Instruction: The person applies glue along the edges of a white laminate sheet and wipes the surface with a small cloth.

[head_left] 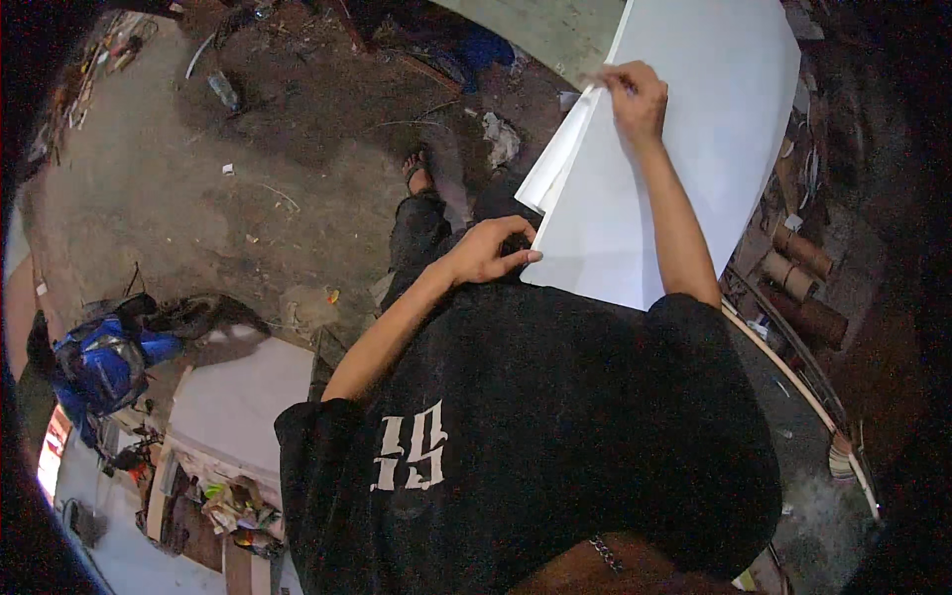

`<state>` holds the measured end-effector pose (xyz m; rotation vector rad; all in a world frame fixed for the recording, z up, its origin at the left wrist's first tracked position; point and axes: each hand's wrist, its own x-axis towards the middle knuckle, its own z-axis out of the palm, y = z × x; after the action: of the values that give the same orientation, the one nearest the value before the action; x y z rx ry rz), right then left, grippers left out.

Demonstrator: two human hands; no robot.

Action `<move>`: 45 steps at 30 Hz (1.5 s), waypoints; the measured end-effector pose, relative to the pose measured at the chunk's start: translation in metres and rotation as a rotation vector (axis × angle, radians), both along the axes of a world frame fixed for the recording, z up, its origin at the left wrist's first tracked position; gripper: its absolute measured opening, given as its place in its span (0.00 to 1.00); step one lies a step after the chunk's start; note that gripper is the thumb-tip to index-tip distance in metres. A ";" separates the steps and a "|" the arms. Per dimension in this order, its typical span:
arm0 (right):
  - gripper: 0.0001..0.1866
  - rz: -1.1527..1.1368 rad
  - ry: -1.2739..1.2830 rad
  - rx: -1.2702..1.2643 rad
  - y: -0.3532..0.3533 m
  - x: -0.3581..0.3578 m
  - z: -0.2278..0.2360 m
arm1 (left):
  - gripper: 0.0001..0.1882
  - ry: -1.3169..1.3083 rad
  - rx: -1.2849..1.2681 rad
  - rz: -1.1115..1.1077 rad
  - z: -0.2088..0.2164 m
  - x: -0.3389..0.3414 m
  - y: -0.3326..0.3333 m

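Both hands were on a big white sheet [684,149]: left hand [488,253] gripped its near edge, right hand [635,99] pinched the peeling top layer.

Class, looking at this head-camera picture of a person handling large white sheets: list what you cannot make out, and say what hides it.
- White sheets, head view: the top edge is cut off by the frame, so their full size is unknown.
- Left hand: its fingertips curl around the sheet edge, so the grip underneath is hidden.
- Right hand: how many sheets it pinches is too small to count.
- Bench: mostly covered by the sheets and the black shirt.
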<state>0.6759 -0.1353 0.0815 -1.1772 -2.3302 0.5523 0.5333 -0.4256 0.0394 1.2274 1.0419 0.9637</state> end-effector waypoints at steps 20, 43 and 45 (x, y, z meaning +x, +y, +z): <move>0.03 -0.686 0.067 0.052 -0.130 0.132 -0.018 | 0.19 0.006 -0.056 -0.154 0.000 0.005 0.012; 0.04 -0.478 0.391 -0.483 -0.247 0.162 0.073 | 0.21 0.541 0.012 0.007 0.052 0.009 -0.031; 0.05 -0.540 0.494 -0.615 -0.278 0.218 0.106 | 0.18 0.503 0.076 0.016 0.065 0.020 -0.036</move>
<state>0.8937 -0.4133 0.1878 -1.6249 -1.3749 1.2287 0.5535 -0.4618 0.1048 1.5719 1.4152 0.7245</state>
